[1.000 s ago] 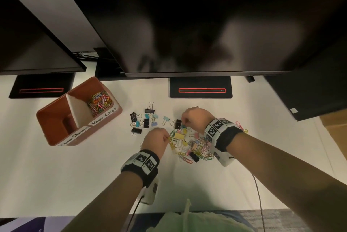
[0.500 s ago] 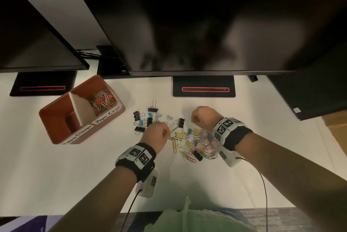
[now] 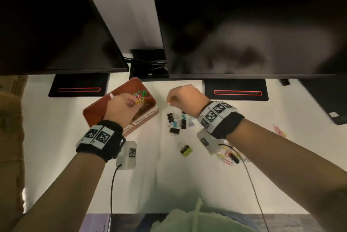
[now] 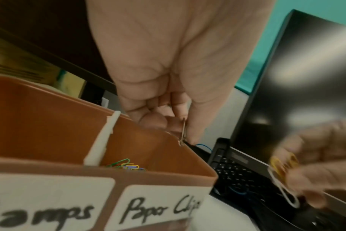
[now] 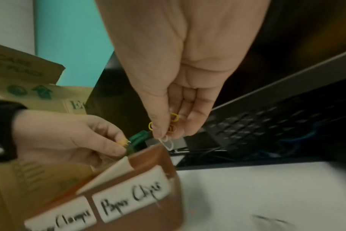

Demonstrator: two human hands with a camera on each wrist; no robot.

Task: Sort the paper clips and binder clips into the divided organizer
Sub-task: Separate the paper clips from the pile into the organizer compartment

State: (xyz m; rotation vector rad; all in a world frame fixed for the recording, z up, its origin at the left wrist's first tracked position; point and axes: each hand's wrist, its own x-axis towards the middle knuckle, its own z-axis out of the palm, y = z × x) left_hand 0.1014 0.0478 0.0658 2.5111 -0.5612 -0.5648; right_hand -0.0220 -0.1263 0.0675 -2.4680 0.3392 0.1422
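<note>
The brown divided organizer (image 3: pixel 93 112) stands at the left, labelled "Clamps" and "Paper Clips" (image 4: pixel 160 207). Coloured paper clips (image 3: pixel 140 95) lie in its right compartment. My left hand (image 3: pixel 133 103) hovers over that compartment, pinching a green paper clip (image 5: pixel 137 139) and a yellow one. Just right of the organizer, my right hand (image 3: pixel 171 99) pinches a small bunch of yellow, orange and white paper clips (image 5: pixel 169 129). Black and blue binder clips (image 3: pixel 176 121) lie on the white desk below the right hand. A loose pile of paper clips (image 3: pixel 228 156) shows under the right forearm.
A yellow-green binder clip (image 3: pixel 186 150) lies alone nearer me. Two dark monitors (image 3: pixel 244 25) overhang the desk, their stands (image 3: pixel 236 90) behind the hands. A keyboard (image 5: pixel 257 125) sits behind the organizer. Cardboard boxes (image 3: pixel 9 119) stand at the far left.
Both hands have left the pile with paper clips pinched and moved left toward the organizer. The left hand is now over the paper clip compartment.
</note>
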